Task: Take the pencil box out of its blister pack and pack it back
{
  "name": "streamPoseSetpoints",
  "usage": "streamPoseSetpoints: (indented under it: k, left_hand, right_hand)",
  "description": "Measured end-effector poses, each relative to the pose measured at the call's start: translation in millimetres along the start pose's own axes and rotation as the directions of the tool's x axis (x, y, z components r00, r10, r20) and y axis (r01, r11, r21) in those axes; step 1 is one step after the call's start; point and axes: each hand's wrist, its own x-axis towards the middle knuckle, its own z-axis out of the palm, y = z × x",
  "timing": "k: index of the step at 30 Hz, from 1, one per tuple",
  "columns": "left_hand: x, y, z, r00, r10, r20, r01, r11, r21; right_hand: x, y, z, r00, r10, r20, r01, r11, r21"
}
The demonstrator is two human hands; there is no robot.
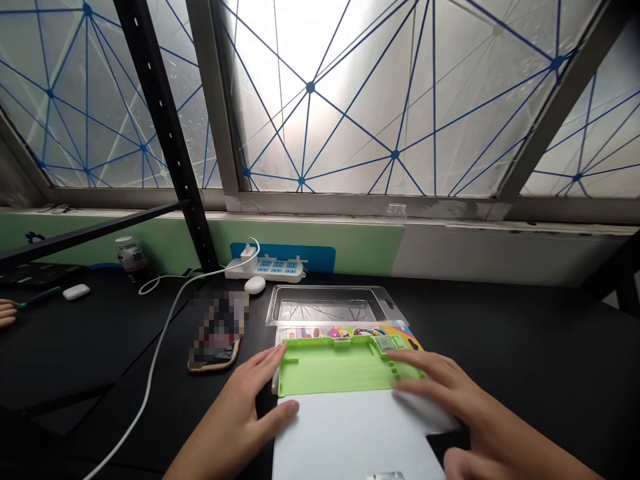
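Observation:
A shallow light-green plastic tray (333,370) with small ribs and clips lies in front of me. A white panel (345,433) reaches from its near edge towards me; a small shiny metal-looking piece (385,475) shows at the bottom. My left hand (253,397) rests at the tray's left side, fingertips on its edge, the thumb apart over the white panel. My right hand (450,393) has its fingers stretched over the tray's right end, touching near a small clear-covered compartment (385,343). Behind the tray lies a colourful printed card (340,331), mostly covered.
A clear plastic package shell (327,289) lies behind the card. To the left are a phone (215,333), a white earbud case (255,285), a power strip (275,270) with a white cable (160,353), and a bottle (134,260). Another person's hand (7,312) shows at the far left.

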Motion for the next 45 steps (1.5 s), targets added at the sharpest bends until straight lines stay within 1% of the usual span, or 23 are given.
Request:
streamPoseSetpoints:
  k: [3, 6, 8, 10, 13, 15, 17, 20, 25, 28, 30, 32, 34, 35, 36, 37, 38, 39, 40, 41, 42, 44, 45]
  left_hand:
    - [1, 0, 1.3, 1.000, 0.015, -0.012, -0.015, 1.000, 0.016]
    - [0, 0, 0.8, 0.998, 0.059, -0.033, -0.059, 0.998, -0.005]
    - [-2, -1, 0.0, 0.997, 0.066, -0.047, -0.068, 0.997, -0.045]
    - [-4, -3, -0.3, 0.997, 0.048, -0.053, -0.052, 0.995, -0.090]
    - [-5, -7, 0.9, 0.997, 0.045, -0.058, -0.052, 0.991, -0.126]
    - [-4, -10, 2.3, 0.995, 0.077, -0.063, -0.085, 0.988, -0.128]
    - [-2, -11, 3.6, 0.992, 0.109, -0.071, -0.116, 0.986, -0.116]
    - [-1, -10, 4.9, 0.991, 0.116, -0.071, -0.122, 0.988, -0.099]
    - [-3, -3, 5.3, 0.997, 0.054, -0.051, -0.059, 0.993, -0.099]
    - [-4, -2, 6.8, 0.998, 0.039, -0.043, -0.044, 0.990, -0.131]
    - [-5, -2, 8.5, 0.994, 0.067, -0.082, -0.076, 0.991, -0.110]
    - [-3, -1, 9.2, 0.979, 0.127, -0.161, -0.137, 0.989, -0.051]
    - [4, 8, 6.6, 0.951, 0.188, -0.246, -0.189, 0.982, 0.017]
    - [10, 14, 3.7, 0.940, 0.206, -0.273, -0.202, 0.978, 0.044]
    - [17, 22, -0.3, 0.938, 0.198, -0.284, -0.188, 0.980, 0.063]
    - [27, 31, -5.4, 0.942, 0.197, -0.272, -0.180, 0.980, 0.086]
    - [38, 40, -11.3, 0.937, 0.220, -0.273, -0.194, 0.974, 0.118]
    - [50, 48, -17.9, 0.923, 0.244, -0.297, -0.208, 0.967, 0.148]
    - [61, 55, -24.8, 0.914, 0.241, -0.326, -0.192, 0.966, 0.173]
    - [72, 61, -31.4, 0.914, 0.231, -0.333, -0.169, 0.964, 0.203]
    - [82, 65, -37.3, 0.921, 0.227, -0.318, -0.153, 0.958, 0.242]
    - [97, 67, -45.0, 0.937, 0.198, -0.287, -0.108, 0.947, 0.302]
    - [102, 65, -45.9, 0.944, 0.182, -0.276, -0.091, 0.945, 0.313]
  right_hand:
    - [-9, 26, 11, 0.995, 0.099, -0.018, -0.098, 0.994, 0.041]
    - [-8, 37, 19, 0.987, 0.153, -0.045, -0.148, 0.985, 0.092]
    - [-4, 37, 22, 0.983, 0.161, -0.092, -0.146, 0.978, 0.150]
    - [0, 36, 22, 0.976, 0.164, -0.145, -0.132, 0.969, 0.210]
    - [4, 32, 22, 0.958, 0.192, -0.213, -0.133, 0.956, 0.263]
    - [5, 30, 22, 0.949, 0.230, -0.216, -0.164, 0.945, 0.284]
    - [5, 28, 22, 0.943, 0.274, -0.186, -0.211, 0.930, 0.301]
    - [6, 27, 23, 0.942, 0.295, -0.162, -0.240, 0.926, 0.290]
    - [8, 33, 27, 0.944, 0.253, -0.212, -0.212, 0.957, 0.197]
    - [5, 36, 30, 0.936, 0.252, -0.247, -0.204, 0.957, 0.205]
    - [1, 36, 31, 0.926, 0.252, -0.280, -0.196, 0.957, 0.214]
    - [0, 35, 28, 0.916, 0.247, -0.317, -0.185, 0.959, 0.213]
    - [4, 33, 20, 0.906, 0.239, -0.350, -0.166, 0.960, 0.225]
    - [9, 32, 15, 0.903, 0.236, -0.360, -0.155, 0.958, 0.239]
    - [17, 32, 8, 0.899, 0.234, -0.370, -0.143, 0.956, 0.256]
    - [26, 32, 1, 0.895, 0.233, -0.381, -0.133, 0.954, 0.270]
    - [37, 32, -6, 0.891, 0.233, -0.389, -0.126, 0.952, 0.280]
    - [49, 33, -13, 0.885, 0.230, -0.406, -0.119, 0.953, 0.280]
    - [62, 34, -18, 0.881, 0.222, -0.417, -0.111, 0.955, 0.274]
    - [73, 36, -21, 0.879, 0.209, -0.428, -0.097, 0.958, 0.269]
    - [84, 38, -23, 0.881, 0.195, -0.431, -0.081, 0.960, 0.267]
    - [99, 42, -19, 0.888, 0.177, -0.425, -0.054, 0.957, 0.285]
    - [104, 44, -15, 0.890, 0.177, -0.420, -0.050, 0.954, 0.297]
